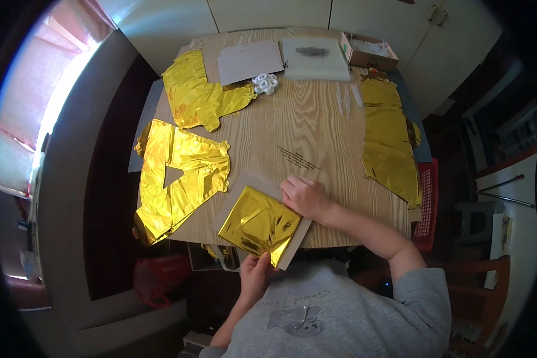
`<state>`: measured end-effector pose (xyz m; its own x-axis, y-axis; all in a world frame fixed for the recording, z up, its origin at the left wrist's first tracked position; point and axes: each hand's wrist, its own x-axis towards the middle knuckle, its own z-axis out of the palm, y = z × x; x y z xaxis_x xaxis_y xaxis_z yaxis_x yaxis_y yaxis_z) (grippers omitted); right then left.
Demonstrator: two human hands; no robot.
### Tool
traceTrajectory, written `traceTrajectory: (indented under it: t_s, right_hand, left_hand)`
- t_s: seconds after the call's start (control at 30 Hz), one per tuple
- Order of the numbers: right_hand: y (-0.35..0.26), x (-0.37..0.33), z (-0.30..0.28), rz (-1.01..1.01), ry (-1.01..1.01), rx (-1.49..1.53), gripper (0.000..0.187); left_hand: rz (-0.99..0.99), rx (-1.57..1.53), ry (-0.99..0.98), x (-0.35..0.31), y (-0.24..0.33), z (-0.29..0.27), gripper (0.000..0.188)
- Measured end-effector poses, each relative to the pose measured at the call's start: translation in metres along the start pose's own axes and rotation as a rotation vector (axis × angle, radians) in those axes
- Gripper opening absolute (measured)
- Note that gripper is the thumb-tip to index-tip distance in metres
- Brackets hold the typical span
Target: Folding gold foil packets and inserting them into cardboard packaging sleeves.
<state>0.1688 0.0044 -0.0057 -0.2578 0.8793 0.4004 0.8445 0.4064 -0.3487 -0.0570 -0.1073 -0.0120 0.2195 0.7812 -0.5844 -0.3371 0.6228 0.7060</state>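
A folded gold foil balloon (259, 221) lies on a grey-beige card (299, 238) at the table's near edge. My left hand (256, 273) pinches the foil's near corner, thumb on top. My right hand (304, 197) is closed at the far right edge of the card; its curled fingers hide what they grip. Just beyond it, dark print (298, 158) shows over the wood grain, apparently on a clear plastic bag whose outline is hard to see.
Flat gold foil balloons lie at the left (188, 173), far left (197, 95) and right (391, 137). Along the back are grey cards (250, 61), a stack of clear bags (316, 65), white ribbon rolls (265, 84), white strips (347, 100) and an open box (370, 52). A red basket (426, 203) hangs right.
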Motion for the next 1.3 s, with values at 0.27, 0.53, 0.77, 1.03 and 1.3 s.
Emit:
traceTrajectory:
  t_s: [0.27,0.53,0.77,1.03,1.3]
  right_hand:
    - [-0.01,-0.003,-0.004,-0.124,-0.028,-0.121,0.016]
    - [-0.024,-0.003,-0.011,-0.151,-0.029,-0.127,0.007]
    - [-0.047,-0.005,-0.014,-0.168,-0.05,-0.081,0.006]
    - [-0.054,-0.012,-0.01,-0.141,-0.057,-0.042,0.009]
    - [-0.066,-0.013,0.007,-0.112,-0.113,-0.051,0.01]
  left_hand:
    - [-0.016,-0.015,0.01,0.0,0.006,0.006,0.013]
    - [0.022,-0.04,-0.036,0.003,0.001,0.004,0.016]
    - [-0.008,-0.001,-0.032,0.005,0.007,0.011,0.019]
    - [0.024,0.017,-0.072,0.006,-0.013,-0.003,0.02]
    - [0.011,0.045,-0.053,-0.005,-0.026,-0.01,0.018]
